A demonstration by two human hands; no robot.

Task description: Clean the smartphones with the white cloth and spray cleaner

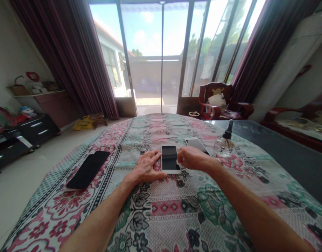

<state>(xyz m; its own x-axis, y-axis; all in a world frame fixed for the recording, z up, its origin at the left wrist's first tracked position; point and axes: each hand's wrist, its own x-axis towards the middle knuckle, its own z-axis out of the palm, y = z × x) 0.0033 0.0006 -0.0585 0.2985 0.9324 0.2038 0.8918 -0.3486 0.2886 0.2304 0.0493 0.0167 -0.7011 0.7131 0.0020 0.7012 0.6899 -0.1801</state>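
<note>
A white smartphone (pixel 169 159) with a dark screen lies flat on the patterned tablecloth in front of me. My left hand (pixel 147 164) rests open along its left side, fingers spread, with the thumb at the lower edge. My right hand (pixel 191 157) is closed at the phone's right edge, fingertips over the screen. A small whitish bit shows by those fingertips, too small to name. Partly behind my right hand lies a second pale smartphone (pixel 197 143). Farther right stands a clear spray bottle (pixel 224 145) with a black nozzle.
A large black phone or tablet (pixel 89 170) lies at the left on the tablecloth (pixel 171 208). Beyond the table are glass sliding doors (pixel 162 59), a carved wooden chair (pixel 216 99) and a yellow bag (pixel 83 123) on the floor. A dark surface (pixel 263 140) adjoins at the right.
</note>
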